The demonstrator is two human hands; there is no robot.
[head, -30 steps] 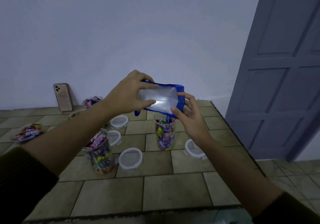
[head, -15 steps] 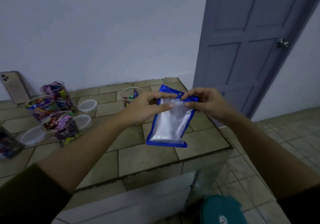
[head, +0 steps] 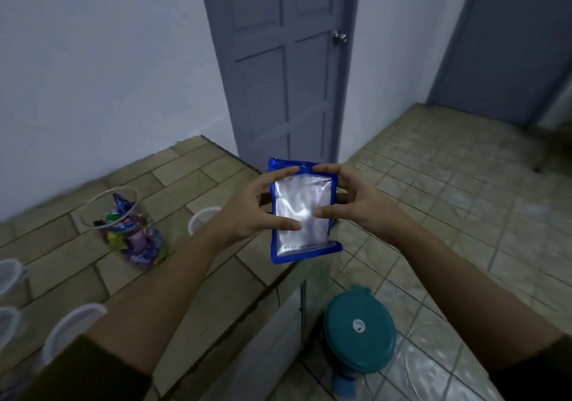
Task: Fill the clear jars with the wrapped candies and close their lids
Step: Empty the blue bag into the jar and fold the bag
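The blue-edged pouch [head: 301, 202] was in the centre of the frame, held upright above the edge of the tiled counter [head: 55, 261]. The left hand [head: 247, 214] and the right hand [head: 362, 205] each pinched one side of it, with the forefinger near the top corner and the thumb lower on the clear front. It looked flat and probably empty, so I judge it light, soft and slippery. The blue border seemed the best place to grip. The clear jar [head: 102, 208], partly filled with wrapped candies [head: 136, 236], stood without lid at middle left.
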